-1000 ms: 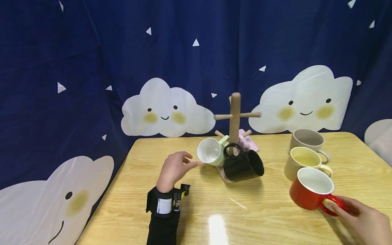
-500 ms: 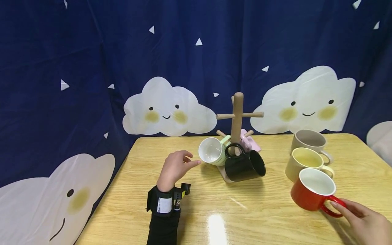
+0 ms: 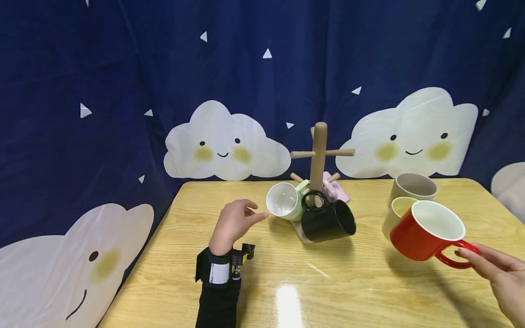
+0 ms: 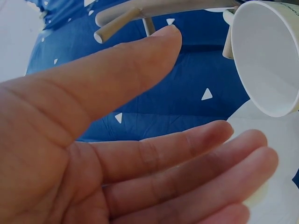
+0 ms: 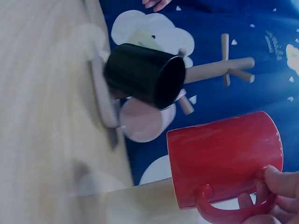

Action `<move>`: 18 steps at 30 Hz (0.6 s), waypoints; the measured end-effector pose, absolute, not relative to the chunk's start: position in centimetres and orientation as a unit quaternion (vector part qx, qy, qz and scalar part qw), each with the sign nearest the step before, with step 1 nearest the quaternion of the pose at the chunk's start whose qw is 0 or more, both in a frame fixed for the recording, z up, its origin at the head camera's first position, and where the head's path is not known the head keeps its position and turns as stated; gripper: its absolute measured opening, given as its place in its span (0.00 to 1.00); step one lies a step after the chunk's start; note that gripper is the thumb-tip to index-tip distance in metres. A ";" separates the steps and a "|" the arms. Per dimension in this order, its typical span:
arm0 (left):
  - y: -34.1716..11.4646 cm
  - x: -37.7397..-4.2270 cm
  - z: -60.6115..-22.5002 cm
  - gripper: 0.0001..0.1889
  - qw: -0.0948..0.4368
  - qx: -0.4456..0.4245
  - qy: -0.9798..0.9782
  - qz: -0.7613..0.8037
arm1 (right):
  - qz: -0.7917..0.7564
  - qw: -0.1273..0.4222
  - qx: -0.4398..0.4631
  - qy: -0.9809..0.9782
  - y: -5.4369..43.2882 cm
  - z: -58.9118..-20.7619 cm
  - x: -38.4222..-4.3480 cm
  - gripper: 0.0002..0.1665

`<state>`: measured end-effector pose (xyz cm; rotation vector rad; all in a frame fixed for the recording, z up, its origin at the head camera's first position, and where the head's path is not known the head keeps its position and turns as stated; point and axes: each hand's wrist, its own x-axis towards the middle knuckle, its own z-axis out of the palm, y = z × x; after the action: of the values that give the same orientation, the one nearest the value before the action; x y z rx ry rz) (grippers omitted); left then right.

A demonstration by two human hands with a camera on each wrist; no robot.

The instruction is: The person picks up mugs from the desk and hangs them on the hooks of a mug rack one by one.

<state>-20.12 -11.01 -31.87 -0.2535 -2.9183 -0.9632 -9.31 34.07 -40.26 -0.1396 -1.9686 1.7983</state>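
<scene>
A red mug (image 3: 426, 232) with a white inside hangs tilted above the table; my right hand (image 3: 498, 273) pinches its handle between thumb and fingers. In the right wrist view the red mug (image 5: 224, 158) fills the lower right. My left hand (image 3: 235, 223) is held out with nothing in it, thumb and fingers apart, close to a pale green mug (image 3: 283, 200) with a white inside. That mug hangs on a lower peg of the wooden mug tree (image 3: 319, 159). A black mug (image 3: 328, 221) hangs in front, and a pink mug (image 3: 334, 189) is partly hidden behind the post.
Behind the red mug stand a cream-yellow mug (image 3: 395, 216), partly covered by it, and a grey-brown mug (image 3: 414, 189). The mug tree's upper pegs (image 3: 342, 152) carry no mugs. A dark blue curtain (image 3: 246, 82) with cloud shapes closes off the table's (image 3: 328, 287) far edge.
My right hand has lifted the red mug off the table, up and slightly right, and it now covers part of the cream-yellow mug. The left hand has stayed almost still.
</scene>
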 end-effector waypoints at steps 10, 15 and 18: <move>-10.9 -20.1 -32.0 0.22 0.024 -0.087 -0.944 -0.318 | 0.523 0.203 -0.077 -0.824 31.3 -35.9 -9.6 0.14; -10.8 -20.0 -31.9 0.21 0.025 -0.095 -0.944 -0.315 | 0.496 0.213 -0.040 -0.841 28.4 -33.7 -10.3 0.14; -10.7 -20.0 -31.9 0.22 0.023 -0.098 -0.945 -0.312 | 0.487 0.212 -0.002 -0.848 26.5 -32.9 -10.8 0.14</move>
<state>-19.98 -10.74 -31.89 -0.3026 -2.9248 -0.9666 -10.82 26.45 -32.86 -0.0058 -2.3542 1.3517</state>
